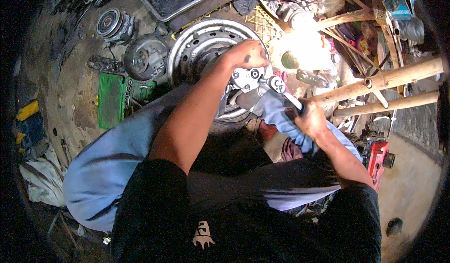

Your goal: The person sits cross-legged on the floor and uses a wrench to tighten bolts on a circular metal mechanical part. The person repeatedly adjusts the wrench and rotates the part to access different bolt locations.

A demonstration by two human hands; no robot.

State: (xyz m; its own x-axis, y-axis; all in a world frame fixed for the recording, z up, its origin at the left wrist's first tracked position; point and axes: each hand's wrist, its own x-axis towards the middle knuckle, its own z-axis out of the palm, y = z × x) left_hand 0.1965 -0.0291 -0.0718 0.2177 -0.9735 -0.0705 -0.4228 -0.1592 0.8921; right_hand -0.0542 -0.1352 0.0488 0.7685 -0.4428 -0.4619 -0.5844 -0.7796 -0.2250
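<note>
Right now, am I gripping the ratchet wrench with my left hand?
No, your right hand grips the ratchet wrench, while your left hand is at the silver metal part.

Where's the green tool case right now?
The green tool case lies on the ground in the head view, left of and below the metal wheel, beside the person's bent left leg.

The machine part (244,80) near twelve o'clock is bare, pale metal, and the ratchet (278,85) is smooth, shiny metal with a dark grip. The wheel rim (175,56) behind is silvery metal, scuffed and grimy. Toward twelve, the tray (206,7) looks dull and stained. At nine, the green case (111,101) is scratched. Bamboo poles (389,80) between two and three have a smooth surface; the shirt (154,206) at seven is matt black cloth.
</note>
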